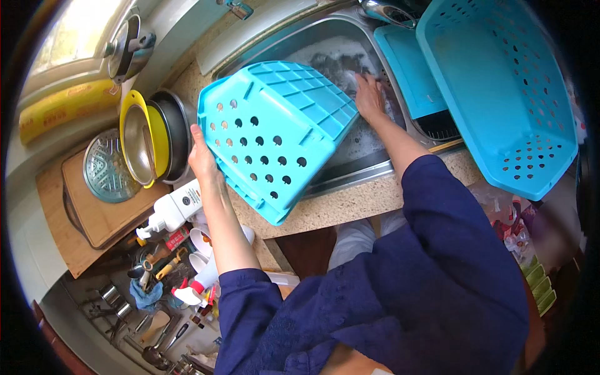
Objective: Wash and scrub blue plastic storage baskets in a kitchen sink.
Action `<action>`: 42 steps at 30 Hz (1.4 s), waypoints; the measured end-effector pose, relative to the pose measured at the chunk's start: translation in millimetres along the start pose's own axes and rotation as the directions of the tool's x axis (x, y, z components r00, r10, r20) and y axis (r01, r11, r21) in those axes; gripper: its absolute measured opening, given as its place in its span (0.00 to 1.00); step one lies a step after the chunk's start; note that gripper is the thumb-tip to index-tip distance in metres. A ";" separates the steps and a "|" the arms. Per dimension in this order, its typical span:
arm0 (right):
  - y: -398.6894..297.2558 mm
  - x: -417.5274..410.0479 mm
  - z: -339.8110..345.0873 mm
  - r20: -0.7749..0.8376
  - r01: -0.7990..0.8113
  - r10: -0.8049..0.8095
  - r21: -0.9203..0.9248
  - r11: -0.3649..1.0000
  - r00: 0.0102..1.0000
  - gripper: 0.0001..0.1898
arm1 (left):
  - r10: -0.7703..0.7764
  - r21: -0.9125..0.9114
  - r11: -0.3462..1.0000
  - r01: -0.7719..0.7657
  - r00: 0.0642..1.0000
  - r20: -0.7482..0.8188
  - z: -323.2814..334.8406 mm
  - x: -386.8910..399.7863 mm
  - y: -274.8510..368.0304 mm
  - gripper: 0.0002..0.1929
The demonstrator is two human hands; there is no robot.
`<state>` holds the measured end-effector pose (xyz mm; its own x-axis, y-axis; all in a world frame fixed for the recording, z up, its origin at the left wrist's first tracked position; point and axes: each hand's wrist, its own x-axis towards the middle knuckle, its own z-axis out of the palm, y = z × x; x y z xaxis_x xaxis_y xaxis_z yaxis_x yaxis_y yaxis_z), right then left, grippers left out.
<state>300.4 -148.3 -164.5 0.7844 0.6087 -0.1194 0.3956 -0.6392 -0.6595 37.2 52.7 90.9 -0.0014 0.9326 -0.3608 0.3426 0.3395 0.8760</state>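
My left hand (203,154) grips the rim of a turquoise plastic basket (300,126) with rows of round holes. The basket is tilted over the sink's front edge, its ribbed underside facing up and away from me. My right hand (370,96) reaches into the stainless steel sink (361,174), just beyond the basket's right corner. Its fingertips are down at the soapy water (323,49), and whether they hold anything is hidden. Dark patches show through the foam beside those fingers.
Right of the sink stands a larger turquoise basket (483,93) near a flat turquoise piece (412,75). At left are a white pump bottle (176,206), a yellow colander (159,136), a steamer plate (110,168) and a cutting board (89,192). A faucet (386,11) is at the sink's back right.
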 end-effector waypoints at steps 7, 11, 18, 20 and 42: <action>-4.3 16.4 -15.2 0.411 -0.375 0.365 -0.059 0.925 0.836 0.14 | -0.077 -0.035 0.996 0.077 0.997 0.003 6.0 8.2 3.7 0.35; -56.4 -21.2 -61.5 0.005 -0.317 0.368 0.514 0.797 0.930 0.16 | -0.172 -0.244 0.954 0.173 0.985 0.024 6.2 4.2 6.5 0.31; -170.4 -56.7 -149.2 -0.204 0.153 0.026 0.805 0.573 0.979 0.14 | -0.178 -0.483 0.822 0.300 0.943 0.282 49.5 -39.7 13.3 0.29; -180.1 -68.3 -176.8 -0.185 0.163 -0.008 0.842 0.515 0.983 0.14 | -0.148 -0.560 0.773 0.298 0.943 0.298 71.5 -58.3 22.7 0.28; -103.8 -133.4 -243.5 -0.369 0.463 -0.413 0.054 0.885 0.832 0.30 | 0.089 -0.463 0.852 0.242 0.806 0.585 103.5 -185.7 41.5 0.16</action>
<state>271.0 -277.6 100.5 0.6657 0.5974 0.4471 0.6876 -0.2585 -0.6785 148.9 -119.1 161.1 0.5790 0.7104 -0.4001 -0.1437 0.5720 0.8076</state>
